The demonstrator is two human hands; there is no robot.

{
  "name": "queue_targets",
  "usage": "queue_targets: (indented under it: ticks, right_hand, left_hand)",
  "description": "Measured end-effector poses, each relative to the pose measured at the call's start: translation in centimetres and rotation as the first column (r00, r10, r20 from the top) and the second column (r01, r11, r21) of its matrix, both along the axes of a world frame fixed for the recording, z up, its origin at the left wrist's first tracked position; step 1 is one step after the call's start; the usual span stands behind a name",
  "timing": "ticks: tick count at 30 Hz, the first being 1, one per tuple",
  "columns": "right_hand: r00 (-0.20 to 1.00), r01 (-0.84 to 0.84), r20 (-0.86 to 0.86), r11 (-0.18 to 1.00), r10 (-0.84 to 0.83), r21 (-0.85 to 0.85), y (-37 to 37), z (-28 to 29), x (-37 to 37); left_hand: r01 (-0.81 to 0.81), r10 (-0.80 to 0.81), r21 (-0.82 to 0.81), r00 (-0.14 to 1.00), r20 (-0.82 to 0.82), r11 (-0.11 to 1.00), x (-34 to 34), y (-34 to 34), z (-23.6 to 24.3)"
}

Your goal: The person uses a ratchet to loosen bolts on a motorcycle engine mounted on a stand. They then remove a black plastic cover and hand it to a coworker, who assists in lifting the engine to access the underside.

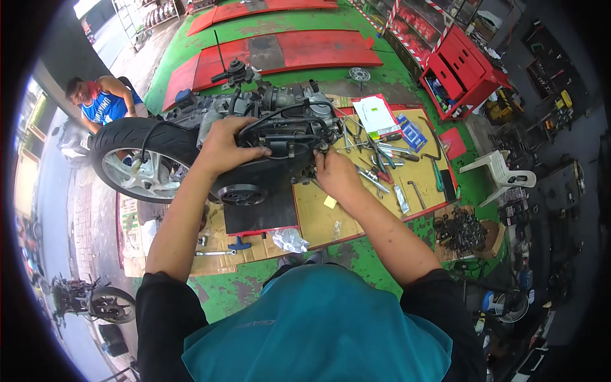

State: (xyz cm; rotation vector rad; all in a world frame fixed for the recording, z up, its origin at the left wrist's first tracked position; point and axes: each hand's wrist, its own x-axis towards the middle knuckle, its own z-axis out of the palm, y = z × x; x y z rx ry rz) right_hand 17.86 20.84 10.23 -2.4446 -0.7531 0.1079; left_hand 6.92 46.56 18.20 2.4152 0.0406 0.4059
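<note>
A scooter engine [273,118], dark and greasy with black hoses and cables, rests on the cardboard-covered bench in front of me. A rear wheel [143,159] with a black tyre is joined to its left side. My left hand [226,148] grips the engine's near upper side, its thumb beside a black cylindrical part [279,146] and its fingers over a black hose. At the engine's right end, my right hand [337,173] is closed, thumb and fingertips pinched at a small metal fitting [323,147]. The fingertips partly cover that fitting.
Wrenches, sockets and pliers [382,167] lie on the cardboard [318,219] to the right, near papers [374,116] and a blue package [412,132]. A crumpled plastic bag [289,240] and blue-handled tool [239,243] lie nearer. A person [105,102] sits beyond the wheel. A red tool cabinet [461,70] stands far right.
</note>
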Motion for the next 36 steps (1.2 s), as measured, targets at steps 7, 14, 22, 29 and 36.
queue_targets:
  ticks: [7, 14, 22, 29, 36]
  right_hand:
    - [0.963, -0.060, 0.253, 0.991, 0.089, -0.120, -1.1, 1.7, -0.4]
    - [0.928, -0.076, 0.355, 0.989, 0.118, -0.128, -2.4, 1.7, 0.3]
    - [0.814, -0.413, 0.502, 0.899, 0.293, 0.146, -4.0, 3.5, 7.2]
    - [0.645, -0.731, 0.403, 0.678, 0.649, 0.080, -1.3, 3.1, 11.6]
    - [0.630, -0.773, 0.398, 0.588, 0.667, 0.239, -1.8, 1.9, 11.6]
  left_hand:
    - [-0.012, 0.007, 0.035, 0.991, 0.132, 0.999, -0.2, 0.9, -1.2]
    - [-0.073, 0.022, 0.172, 0.960, 0.279, 0.982, -0.2, 0.2, -1.6]
    - [-0.165, 0.131, 0.095, 0.948, 0.289, 0.982, -0.5, -0.2, -1.4]
    - [-0.383, 0.366, 0.054, 0.909, 0.201, 0.922, -0.7, -3.4, -1.1]
    - [-0.407, 0.425, -0.129, 0.887, 0.182, 0.904, -0.2, -5.0, -1.3]
